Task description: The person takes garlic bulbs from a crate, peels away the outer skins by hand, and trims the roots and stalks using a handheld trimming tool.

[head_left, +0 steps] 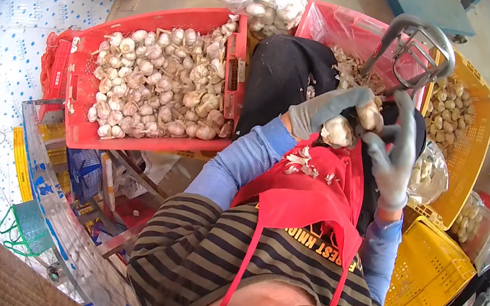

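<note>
My left hand [327, 111], in a grey glove, is closed around garlic over my lap. One whitish garlic bulb [337, 132] shows under its palm, and a second, browner bulb [369, 116] sits at its fingertips. My right hand [393, 157], also gloved, is beside that second bulb with its fingers curved and spread apart; I see nothing gripped in it. Something dark lies between the two bulbs, too hidden to make out. Below the hands, a red apron [309, 195] covers my lap, with loose garlic skins [301, 161] on it.
A red crate [143, 148] full of garlic bulbs stands left. Ahead, a pink-red bin [323, 21] holds skins beside a curved metal frame [415, 52]. A yellow crate [482, 133] with peeled-looking bulbs, another yellow crate [431, 272] and bagged garlic [428, 176] are right.
</note>
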Tool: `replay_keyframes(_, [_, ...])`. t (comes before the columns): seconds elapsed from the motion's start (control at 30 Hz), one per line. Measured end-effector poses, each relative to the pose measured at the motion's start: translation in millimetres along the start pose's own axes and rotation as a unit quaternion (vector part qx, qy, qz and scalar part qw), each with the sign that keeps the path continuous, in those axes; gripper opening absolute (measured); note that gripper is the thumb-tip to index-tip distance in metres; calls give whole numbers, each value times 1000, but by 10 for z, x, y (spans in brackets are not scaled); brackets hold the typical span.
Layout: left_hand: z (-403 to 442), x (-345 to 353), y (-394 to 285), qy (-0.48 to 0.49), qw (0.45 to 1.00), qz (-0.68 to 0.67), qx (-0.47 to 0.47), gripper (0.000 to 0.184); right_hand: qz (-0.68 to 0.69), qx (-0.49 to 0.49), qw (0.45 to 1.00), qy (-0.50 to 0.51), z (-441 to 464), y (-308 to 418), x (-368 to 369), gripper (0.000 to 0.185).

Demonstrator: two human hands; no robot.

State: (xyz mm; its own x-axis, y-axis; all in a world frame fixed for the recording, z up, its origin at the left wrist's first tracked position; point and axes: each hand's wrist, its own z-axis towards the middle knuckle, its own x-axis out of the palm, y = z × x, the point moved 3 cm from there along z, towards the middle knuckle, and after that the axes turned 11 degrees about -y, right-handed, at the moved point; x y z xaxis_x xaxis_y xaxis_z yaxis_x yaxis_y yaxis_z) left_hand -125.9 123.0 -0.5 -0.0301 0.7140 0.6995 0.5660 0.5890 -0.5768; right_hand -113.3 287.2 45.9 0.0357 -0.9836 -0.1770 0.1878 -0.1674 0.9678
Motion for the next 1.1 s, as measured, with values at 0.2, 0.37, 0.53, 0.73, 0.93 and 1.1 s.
replay_keyframes(0.2, [-101, 55, 55, 111, 971, 98, 188, 40, 155, 68, 985, -39, -31, -414, 127, 19])
replay_keyframes(0.37, [-187, -48, 198, 44, 998, 31, -15, 39, 229, 136, 950, -166, -220, -464, 191, 21])
replay_keyframes(0.53, [-118, -204, 167, 38, 993, -107, 25, 43, 465, 105, 872, -111, -55, -646, -289, 11])
replay_keyframes(0.73, [-137, -138, 112, 91, 994, -39, 54, 42, -56, -24, 998, -30, -136, 52, 44, 34])
replay_keyframes(0.93, [-368, -26, 200, 46, 995, 86, 0, 67, -54, -1, 994, -94, 65, -574, 194, 13])
replay_keyframes(1.1, [-283, -208, 134, -44, 995, 38, 77, 89, -145, -98, 985, -3, -59, -54, 118, 52])
